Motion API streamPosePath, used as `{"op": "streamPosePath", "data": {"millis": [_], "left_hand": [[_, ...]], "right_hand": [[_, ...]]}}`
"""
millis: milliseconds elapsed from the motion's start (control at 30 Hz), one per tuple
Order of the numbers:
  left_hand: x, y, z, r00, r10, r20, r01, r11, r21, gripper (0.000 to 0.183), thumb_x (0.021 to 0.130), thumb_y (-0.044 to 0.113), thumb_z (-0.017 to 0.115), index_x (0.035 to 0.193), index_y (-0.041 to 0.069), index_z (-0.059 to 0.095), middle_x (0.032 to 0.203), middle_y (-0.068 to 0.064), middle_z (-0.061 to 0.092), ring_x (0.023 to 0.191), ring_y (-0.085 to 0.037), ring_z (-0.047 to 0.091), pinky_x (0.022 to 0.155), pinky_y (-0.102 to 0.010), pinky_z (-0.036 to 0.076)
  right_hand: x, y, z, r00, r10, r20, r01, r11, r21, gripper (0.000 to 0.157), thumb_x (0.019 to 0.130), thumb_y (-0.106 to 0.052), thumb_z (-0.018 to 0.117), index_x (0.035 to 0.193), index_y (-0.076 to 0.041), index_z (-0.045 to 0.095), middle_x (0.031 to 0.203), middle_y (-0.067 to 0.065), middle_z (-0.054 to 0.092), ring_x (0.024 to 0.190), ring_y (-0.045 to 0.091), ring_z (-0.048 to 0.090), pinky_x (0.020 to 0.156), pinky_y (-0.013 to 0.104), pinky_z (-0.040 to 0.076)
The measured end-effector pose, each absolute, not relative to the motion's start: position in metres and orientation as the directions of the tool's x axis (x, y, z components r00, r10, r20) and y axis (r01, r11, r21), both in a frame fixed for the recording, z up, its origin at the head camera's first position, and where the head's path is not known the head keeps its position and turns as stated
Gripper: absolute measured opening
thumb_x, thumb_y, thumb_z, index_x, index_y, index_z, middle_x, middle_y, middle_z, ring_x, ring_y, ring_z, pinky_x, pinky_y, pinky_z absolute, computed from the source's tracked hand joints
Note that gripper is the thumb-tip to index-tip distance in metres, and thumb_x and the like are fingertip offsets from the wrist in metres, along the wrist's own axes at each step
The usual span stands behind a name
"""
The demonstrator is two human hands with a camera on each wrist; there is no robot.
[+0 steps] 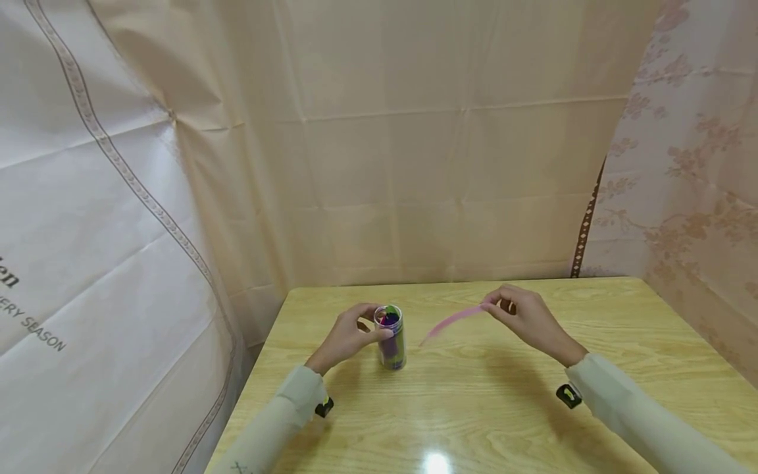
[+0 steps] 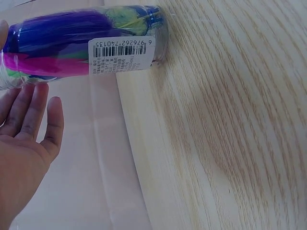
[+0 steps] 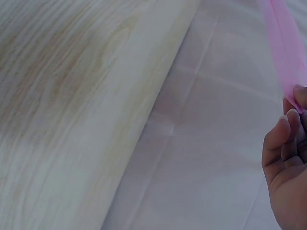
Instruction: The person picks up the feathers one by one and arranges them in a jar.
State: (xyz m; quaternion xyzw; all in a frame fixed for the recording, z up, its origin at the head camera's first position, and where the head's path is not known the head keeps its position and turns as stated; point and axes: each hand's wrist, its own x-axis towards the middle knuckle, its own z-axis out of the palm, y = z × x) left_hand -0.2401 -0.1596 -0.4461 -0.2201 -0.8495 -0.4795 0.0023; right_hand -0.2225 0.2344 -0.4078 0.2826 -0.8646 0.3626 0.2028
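Note:
A clear plastic jar [image 1: 393, 355] packed with colourful feathers stands upright on the wooden table. Around its upper part my left hand [image 1: 351, 336] holds it, thumb across the near side and fingers at the rim behind. In the left wrist view, the jar [image 2: 57, 43] shows blue, pink and green feathers and a white barcode label [image 2: 122, 55]. Off to the right, my right hand [image 1: 527, 319] pinches one end of a long pink feather [image 1: 453, 320] between thumb and forefinger. The feather's thin free tip points down toward the jar, above the table.
The light wood table [image 1: 462, 408] ends at a back edge against a creased beige cloth [image 1: 426, 164]. Patterned cloths hang at the left [image 1: 106, 263] and right [image 1: 705, 145]. A small black device [image 1: 570, 395] is on the right wrist, another [image 1: 324, 407] on the left.

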Motion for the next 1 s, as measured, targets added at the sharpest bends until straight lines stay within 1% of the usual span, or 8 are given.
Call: {"op": "streamPosePath", "data": {"millis": [133,233,333,400,533,833,1000], "left_hand": [[-0.239,-0.160,-0.446,-0.903,0.373,0.212,0.374,0.442,0.815,0.058,0.087,0.045,0.083,0.135,0.020,0.063,0.120,0.008,0.066,0.109,-0.014,0.060,0.089,-0.039,0.054],[-0.239,-0.160,-0.445,-0.903,0.374,0.210,0.372,0.441,0.816,0.058,0.087,0.045,0.083,0.136,0.020,0.063,0.120,0.008,0.066,0.109,-0.014,0.060,0.089,-0.039,0.054],[-0.239,-0.159,-0.445,-0.903,0.375,0.210,0.372,0.439,0.818,0.058,0.087,0.045,0.083,0.136,0.020,0.063,0.120,0.008,0.066,0.109,-0.014,0.060,0.090,-0.039,0.054],[-0.238,-0.159,-0.445,-0.903,0.375,0.211,0.374,0.440,0.817,0.058,0.087,0.044,0.083,0.136,0.019,0.063,0.120,0.007,0.066,0.109,-0.015,0.060,0.090,-0.039,0.053],[-0.238,-0.159,-0.445,-0.901,0.377,0.215,0.379,0.443,0.813,0.058,0.087,0.044,0.083,0.135,0.019,0.063,0.120,0.007,0.066,0.109,-0.015,0.060,0.090,-0.038,0.053],[-0.239,-0.160,-0.444,-0.896,0.386,0.220,0.388,0.435,0.813,0.059,0.087,0.047,0.082,0.136,0.020,0.063,0.121,0.009,0.066,0.109,-0.014,0.060,0.090,-0.041,0.053],[-0.239,-0.160,-0.445,-0.897,0.381,0.224,0.389,0.440,0.809,0.058,0.087,0.046,0.082,0.136,0.020,0.063,0.120,0.009,0.066,0.109,-0.014,0.060,0.089,-0.040,0.053]], "right_hand": [[-0.225,0.230,-0.404,-0.747,-0.335,0.574,-0.644,0.578,-0.501,0.005,0.096,-0.014,0.075,0.098,-0.018,0.075,0.079,-0.005,0.064,0.060,0.008,0.050,0.051,0.025,0.043],[-0.227,0.228,-0.401,-0.737,-0.329,0.590,-0.651,0.580,-0.490,0.001,0.097,-0.016,0.074,0.097,-0.017,0.075,0.078,-0.007,0.062,0.059,0.008,0.050,0.051,0.025,0.044],[-0.228,0.226,-0.398,-0.740,-0.316,0.593,-0.644,0.586,-0.492,0.003,0.098,-0.018,0.073,0.097,-0.016,0.076,0.077,-0.009,0.061,0.058,0.008,0.050,0.051,0.025,0.043],[-0.229,0.224,-0.396,-0.746,-0.306,0.592,-0.636,0.593,-0.494,0.002,0.098,-0.018,0.073,0.097,-0.017,0.076,0.077,-0.009,0.061,0.059,0.009,0.050,0.051,0.025,0.043],[-0.231,0.220,-0.393,-0.753,-0.294,0.589,-0.626,0.597,-0.502,0.003,0.097,-0.017,0.074,0.098,-0.020,0.076,0.077,-0.009,0.061,0.059,0.010,0.051,0.051,0.025,0.044],[-0.235,0.210,-0.387,-0.728,-0.287,0.622,-0.651,0.574,-0.497,0.003,0.098,-0.019,0.074,0.100,-0.019,0.075,0.081,-0.007,0.065,0.059,0.010,0.051,0.051,0.025,0.043],[-0.239,0.203,-0.385,-0.720,-0.281,0.634,-0.656,0.573,-0.491,0.003,0.098,-0.017,0.073,0.099,-0.016,0.076,0.080,-0.005,0.064,0.060,0.010,0.050,0.051,0.025,0.043]]}}
